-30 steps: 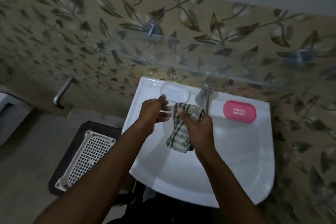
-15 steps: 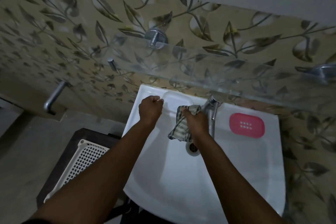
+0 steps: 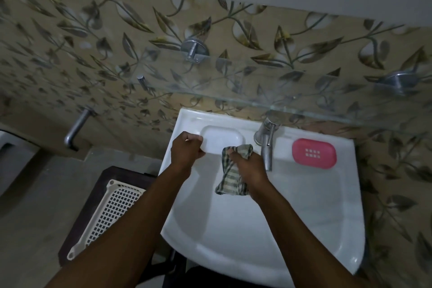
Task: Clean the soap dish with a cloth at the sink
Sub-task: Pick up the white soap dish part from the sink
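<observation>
Fingers of the right hand bunch a striped cloth over the white sink, the left hand fisted beside the moulded recess, the pink slotted soap dish right of the tap

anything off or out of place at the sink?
Nothing stands out. The pink plastic soap dish sits flat on the white ceramic sink ledge right of the chrome tap; the right hand holds the striped cloth. No visible spills or damage.
</observation>
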A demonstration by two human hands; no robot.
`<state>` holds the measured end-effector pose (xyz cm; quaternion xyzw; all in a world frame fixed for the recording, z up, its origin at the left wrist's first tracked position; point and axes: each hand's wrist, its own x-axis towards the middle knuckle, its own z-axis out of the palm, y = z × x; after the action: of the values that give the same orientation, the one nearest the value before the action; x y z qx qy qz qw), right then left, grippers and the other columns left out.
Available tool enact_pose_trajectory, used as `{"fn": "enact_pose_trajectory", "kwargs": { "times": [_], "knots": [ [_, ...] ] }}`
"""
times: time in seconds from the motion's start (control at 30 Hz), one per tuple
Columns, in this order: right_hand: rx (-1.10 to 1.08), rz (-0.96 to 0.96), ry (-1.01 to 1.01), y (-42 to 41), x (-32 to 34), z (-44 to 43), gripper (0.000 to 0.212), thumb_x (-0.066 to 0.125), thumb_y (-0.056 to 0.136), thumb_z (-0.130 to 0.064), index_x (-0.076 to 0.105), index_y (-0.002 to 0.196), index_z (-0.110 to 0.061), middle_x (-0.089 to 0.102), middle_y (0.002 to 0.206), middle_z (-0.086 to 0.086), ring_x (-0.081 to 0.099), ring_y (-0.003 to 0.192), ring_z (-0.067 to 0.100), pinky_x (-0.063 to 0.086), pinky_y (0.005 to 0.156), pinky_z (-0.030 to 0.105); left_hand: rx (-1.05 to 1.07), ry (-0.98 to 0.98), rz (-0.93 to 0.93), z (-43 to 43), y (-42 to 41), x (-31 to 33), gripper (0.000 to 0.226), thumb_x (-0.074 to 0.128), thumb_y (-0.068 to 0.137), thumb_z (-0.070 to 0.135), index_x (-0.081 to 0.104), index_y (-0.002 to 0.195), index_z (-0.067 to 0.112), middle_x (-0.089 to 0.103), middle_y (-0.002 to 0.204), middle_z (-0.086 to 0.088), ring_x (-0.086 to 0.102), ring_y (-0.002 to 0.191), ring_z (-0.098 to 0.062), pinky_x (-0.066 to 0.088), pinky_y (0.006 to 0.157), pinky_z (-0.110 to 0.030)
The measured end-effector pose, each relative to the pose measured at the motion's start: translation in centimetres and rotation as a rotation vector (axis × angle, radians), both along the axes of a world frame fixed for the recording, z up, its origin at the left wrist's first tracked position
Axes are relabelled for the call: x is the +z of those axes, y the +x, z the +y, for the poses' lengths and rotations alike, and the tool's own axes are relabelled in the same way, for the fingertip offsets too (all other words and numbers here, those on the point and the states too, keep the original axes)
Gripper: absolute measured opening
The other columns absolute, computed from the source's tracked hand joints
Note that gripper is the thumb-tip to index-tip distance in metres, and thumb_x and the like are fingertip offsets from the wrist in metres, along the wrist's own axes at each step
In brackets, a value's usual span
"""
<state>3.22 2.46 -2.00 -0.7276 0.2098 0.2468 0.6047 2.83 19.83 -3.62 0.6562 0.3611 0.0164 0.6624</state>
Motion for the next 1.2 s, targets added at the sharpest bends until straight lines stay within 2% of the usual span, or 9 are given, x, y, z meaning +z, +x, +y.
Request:
{"fn": "enact_pose_trajectory", "kwargs": {
  "times": [0.1,0.2,0.37,0.57,0.73,0.8,0.9,1.07,1.2],
  "knots": [
    [0.053,-0.014,0.012,-2.0,0.3,-1.4,0.025,0.074,0.083,-0.041,0.071,0.093,-0.018,0.074,0.094,0.006,0.072,0.085,0.024,0.059,0.084,0.046,-0.049,-0.150,-0.003,0.2,-2.3,0.4,0.008,0.067,0.091,0.009,0.062,0.086,0.011,0.062,0.088,-0.012,0.064,0.085,-0.028,0.061,0.072,-0.038],
    [0.123,0.006,0.028,-3.5,0.6,-3.2,0.029,0.078,0.078,-0.041,0.072,0.091,-0.016,0.075,0.092,0.007,0.073,0.084,0.024,0.059,0.083,0.045,-0.120,-0.191,0.002,0.2,-3.9,1.1,0.013,0.063,0.093,0.006,0.062,0.102,0.015,0.064,0.099,-0.011,0.066,0.088,-0.027,0.061,0.072,-0.036],
    [0.222,-0.035,0.040,-4.0,2.1,-5.7,0.020,0.075,0.085,-0.027,0.069,0.094,-0.010,0.072,0.083,0.006,0.068,0.069,0.016,0.056,0.069,0.030,-0.242,-0.102,-0.092,0.0,-5.5,2.3,0.018,0.061,0.095,0.004,0.065,0.106,0.018,0.063,0.085,0.000,0.065,0.086,-0.016,0.060,0.074,-0.030],
    [0.488,-0.054,-0.054,-3.1,4.3,-7.7,0.027,0.074,0.083,-0.021,0.069,0.102,-0.002,0.074,0.093,0.018,0.071,0.081,0.029,0.057,0.081,0.043,-0.311,-0.003,-0.206,0.0,-6.5,4.2,0.021,0.064,0.091,0.001,0.067,0.109,0.012,0.065,0.100,0.000,0.065,0.092,-0.016,0.058,0.078,-0.031],
    [0.709,-0.109,-0.204,-2.4,5.8,-8.6,0.023,0.074,0.083,-0.024,0.070,0.101,-0.011,0.074,0.097,0.009,0.071,0.088,0.024,0.056,0.087,0.040,-0.379,0.078,-0.332,-0.1,-6.8,5.4,0.025,0.064,0.090,-0.005,0.068,0.107,0.013,0.069,0.111,-0.004,0.067,0.101,-0.026,0.056,0.086,-0.039],
    [0.734,-0.113,-0.236,-2.3,6.1,-8.6,0.022,0.074,0.083,-0.025,0.070,0.100,-0.012,0.074,0.098,0.008,0.071,0.088,0.022,0.055,0.086,0.038,-0.391,0.090,-0.363,-0.1,-6.8,5.8,0.030,0.064,0.087,-0.008,0.071,0.104,0.017,0.069,0.114,-0.008,0.068,0.103,-0.026,0.055,0.091,-0.040],
    [0.743,-0.139,-0.252,-2.3,6.5,-8.6,0.022,0.073,0.083,-0.025,0.070,0.101,-0.013,0.073,0.099,0.008,0.070,0.088,0.022,0.055,0.086,0.038,-0.422,0.224,-0.415,-0.1,-6.9,6.6,0.035,0.066,0.084,-0.008,0.072,0.104,0.019,0.071,0.111,-0.002,0.068,0.104,-0.016,0.053,0.094,-0.031],
    [0.731,-0.152,-0.212,-2.6,7.2,-8.5,0.035,0.071,0.084,-0.022,0.066,0.117,-0.014,0.073,0.105,0.008,0.070,0.093,0.023,0.055,0.091,0.042,-0.440,0.272,-0.462,-0.5,-7.0,7.9,0.039,0.064,0.082,-0.013,0.071,0.102,0.020,0.071,0.116,0.002,0.065,0.112,-0.007,0.049,0.097,-0.022],
    [0.698,-0.159,-0.145,-2.7,8.1,-8.4,0.027,0.070,0.087,-0.019,0.067,0.112,-0.011,0.074,0.102,0.009,0.072,0.087,0.021,0.058,0.076,0.031,-0.451,0.287,-0.507,-0.5,-7.0,8.7,0.040,0.063,0.081,-0.016,0.070,0.106,0.014,0.069,0.119,-0.004,0.064,0.114,-0.005,0.048,0.098,-0.022]
  ]
}}
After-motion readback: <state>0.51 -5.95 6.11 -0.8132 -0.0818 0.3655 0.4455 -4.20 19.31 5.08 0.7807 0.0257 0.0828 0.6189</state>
